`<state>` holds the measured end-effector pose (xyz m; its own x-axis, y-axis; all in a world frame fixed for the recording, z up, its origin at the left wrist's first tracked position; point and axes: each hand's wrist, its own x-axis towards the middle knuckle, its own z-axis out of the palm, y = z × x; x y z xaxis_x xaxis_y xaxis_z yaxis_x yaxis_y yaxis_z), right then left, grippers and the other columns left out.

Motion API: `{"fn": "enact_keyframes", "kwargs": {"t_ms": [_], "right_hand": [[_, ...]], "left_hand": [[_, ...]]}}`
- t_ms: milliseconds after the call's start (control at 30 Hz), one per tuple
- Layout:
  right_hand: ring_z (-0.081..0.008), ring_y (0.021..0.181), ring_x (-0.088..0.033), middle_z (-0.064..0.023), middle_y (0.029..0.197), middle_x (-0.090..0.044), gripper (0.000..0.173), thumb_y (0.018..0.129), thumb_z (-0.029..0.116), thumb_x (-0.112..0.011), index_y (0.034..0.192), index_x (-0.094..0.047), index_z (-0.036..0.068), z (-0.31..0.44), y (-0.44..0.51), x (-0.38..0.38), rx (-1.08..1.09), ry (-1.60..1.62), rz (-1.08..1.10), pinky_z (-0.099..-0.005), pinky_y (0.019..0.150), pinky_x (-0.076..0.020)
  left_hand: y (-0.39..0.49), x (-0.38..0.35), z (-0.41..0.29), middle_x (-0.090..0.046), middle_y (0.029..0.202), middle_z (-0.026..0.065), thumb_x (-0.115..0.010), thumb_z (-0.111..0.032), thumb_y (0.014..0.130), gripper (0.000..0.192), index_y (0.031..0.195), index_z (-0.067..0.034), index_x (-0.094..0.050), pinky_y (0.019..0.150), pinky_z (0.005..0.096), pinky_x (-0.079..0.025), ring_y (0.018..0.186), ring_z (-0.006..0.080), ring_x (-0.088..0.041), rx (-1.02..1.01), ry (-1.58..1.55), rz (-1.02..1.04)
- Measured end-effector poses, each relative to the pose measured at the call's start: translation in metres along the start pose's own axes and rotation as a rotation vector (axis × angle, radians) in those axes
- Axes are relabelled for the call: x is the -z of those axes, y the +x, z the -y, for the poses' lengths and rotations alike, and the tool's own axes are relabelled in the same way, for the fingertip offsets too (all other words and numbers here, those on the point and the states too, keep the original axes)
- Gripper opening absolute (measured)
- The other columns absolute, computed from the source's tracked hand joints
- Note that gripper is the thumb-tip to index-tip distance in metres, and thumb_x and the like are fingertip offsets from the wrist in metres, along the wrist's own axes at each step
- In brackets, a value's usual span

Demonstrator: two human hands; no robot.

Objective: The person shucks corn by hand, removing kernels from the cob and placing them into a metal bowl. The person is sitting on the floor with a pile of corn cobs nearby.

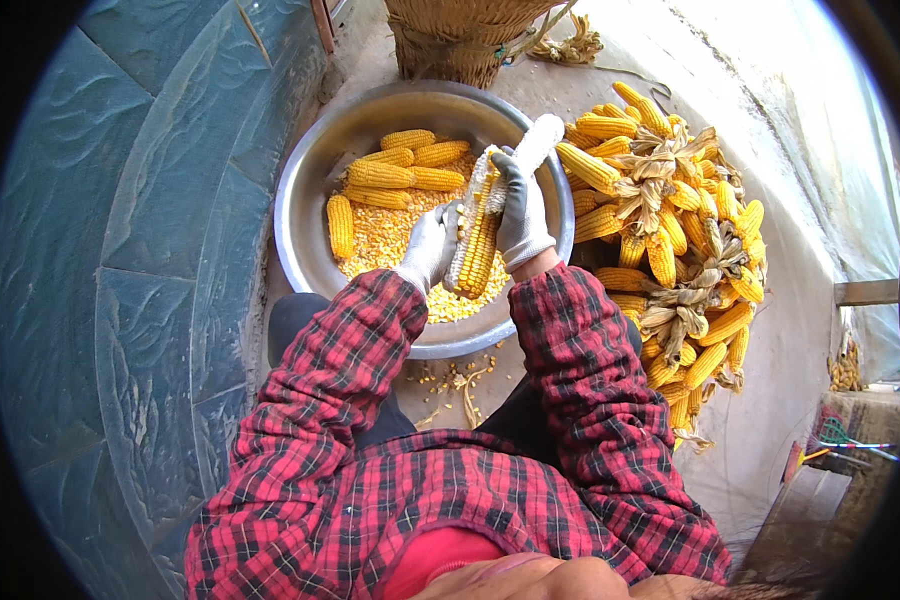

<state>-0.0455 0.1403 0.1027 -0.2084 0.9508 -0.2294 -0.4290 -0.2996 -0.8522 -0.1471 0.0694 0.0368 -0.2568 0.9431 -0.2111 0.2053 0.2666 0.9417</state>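
Note:
In my gloved left hand (pixel 433 244), at the lower left side of a partly shelled corn cob (pixel 478 251), the fingers rest against the kernels. My gloved right hand (pixel 523 206) grips that cob's upper part together with a bare white corn cob (pixel 538 142), which points up and right. Both hands are over a wide metal basin (pixel 300 247). Loose yellow kernels (pixel 379 240) cover its bottom, and several unshelled corn ears (pixel 379 175) lie on them at the upper left. My left palm is hidden.
A large heap of corn ears (pixel 664 247) tied by husks lies right of the basin. A round woven container (pixel 457 37) stands behind it. Spilled kernels (pixel 450 379) and husk strips lie on the floor near me. Blue-green sheeting (pixel 142 247) lines the left side.

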Motion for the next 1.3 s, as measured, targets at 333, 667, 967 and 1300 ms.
{"fn": "enact_keyframes", "kwargs": {"t_ms": [333, 667, 967, 1300], "right_hand": [[-0.0154, 0.094, -0.056, -0.0017, 0.104, -0.058, 0.042, 0.083, 0.024, -0.061, 0.123, -0.051, 0.015, 0.023, -0.019, 0.004, -0.154, 0.146, 0.219, -0.0349, 0.084, -0.0474], [-0.0292, 0.102, -0.053, -0.0125, 0.114, -0.051, 0.036, 0.085, 0.025, -0.061, 0.117, -0.051, 0.012, 0.02, -0.026, 0.014, -0.344, 0.642, 0.323, -0.0483, 0.085, -0.0509], [-0.023, 0.098, -0.057, -0.0089, 0.108, -0.057, 0.039, 0.083, 0.024, -0.058, 0.121, -0.053, 0.013, 0.05, 0.008, 0.026, -0.079, 0.565, 0.418, -0.0488, 0.081, -0.0515], [-0.0113, 0.089, -0.056, -0.0032, 0.097, -0.061, 0.033, 0.082, 0.018, -0.065, 0.111, -0.059, 0.002, 0.033, -0.017, -0.01, 0.065, 0.114, 0.549, -0.026, 0.082, -0.0443]], "left_hand": [[-0.004, 0.031, -0.033, -0.063, 0.099, 0.0105, -0.061, -0.033, 0.087, 0.042, 0.116, -0.003, -0.052, 0.083, 0.0354, -0.051, 0.089, 0.0218, -0.062, 0.041, -1.228, 0.181], [-0.007, 0.041, -0.061, -0.055, 0.115, 0.0026, -0.068, -0.026, 0.083, 0.039, 0.117, -0.012, -0.053, 0.091, 0.0344, -0.042, 0.107, 0.017, -0.052, -0.229, -0.99, -0.051], [-0.042, 0.103, -0.12, -0.059, 0.114, 0.0195, -0.036, -0.082, 0.072, 0.101, 0.129, 0.002, -0.044, 0.089, 0.0424, -0.05, 0.102, 0.0321, -0.061, -0.043, -0.762, 0.337], [-0.053, 0.091, -0.129, -0.054, 0.112, 0.0062, -0.073, -0.026, 0.077, 0.063, 0.127, -0.004, -0.042, 0.083, 0.0291, -0.047, 0.094, 0.013, -0.054, -0.003, -0.029, 0.475]]}}
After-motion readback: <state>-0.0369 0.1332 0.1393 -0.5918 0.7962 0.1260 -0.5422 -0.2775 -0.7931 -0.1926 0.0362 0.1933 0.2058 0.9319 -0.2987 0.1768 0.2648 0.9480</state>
